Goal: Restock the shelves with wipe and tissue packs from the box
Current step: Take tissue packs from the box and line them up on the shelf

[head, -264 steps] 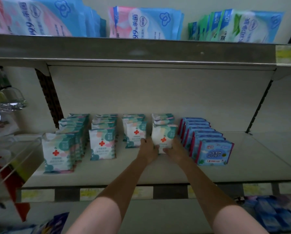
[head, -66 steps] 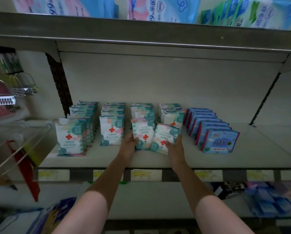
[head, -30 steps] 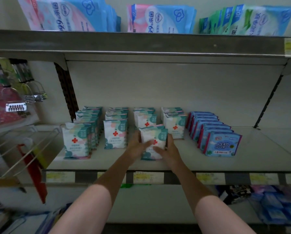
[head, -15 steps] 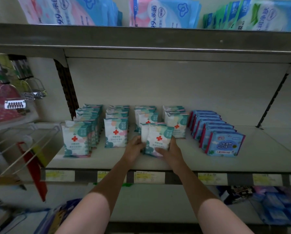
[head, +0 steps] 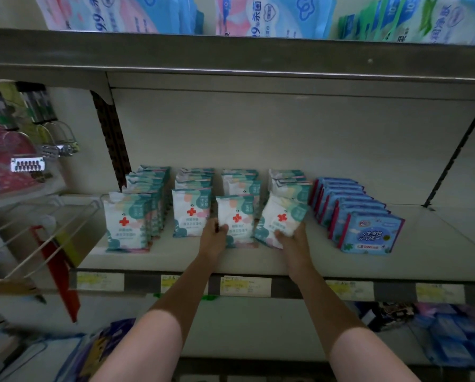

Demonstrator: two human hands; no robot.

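Observation:
On the middle shelf point(head: 286, 260) stand rows of white and teal wipe packs with a red cross. My left hand point(head: 214, 238) grips the front pack of the third row point(head: 237, 216), which stands upright. My right hand point(head: 292, 239) grips the front pack of the fourth row point(head: 281, 216), which leans to the right. Both packs rest on the shelf. The box is not in view.
Two more wipe pack rows point(head: 128, 216) point(head: 190, 210) stand to the left, a row of blue tissue packs point(head: 368, 232) to the right. Large packs point(head: 274, 15) fill the upper shelf. A wire rack point(head: 38, 230) and hanging goods are at the left. Blue packs point(head: 451, 334) lie below.
Half a second ago both hands held two packs pressed together in front of the third row. Now the packs are apart, one in each hand, in front of the third and fourth rows.

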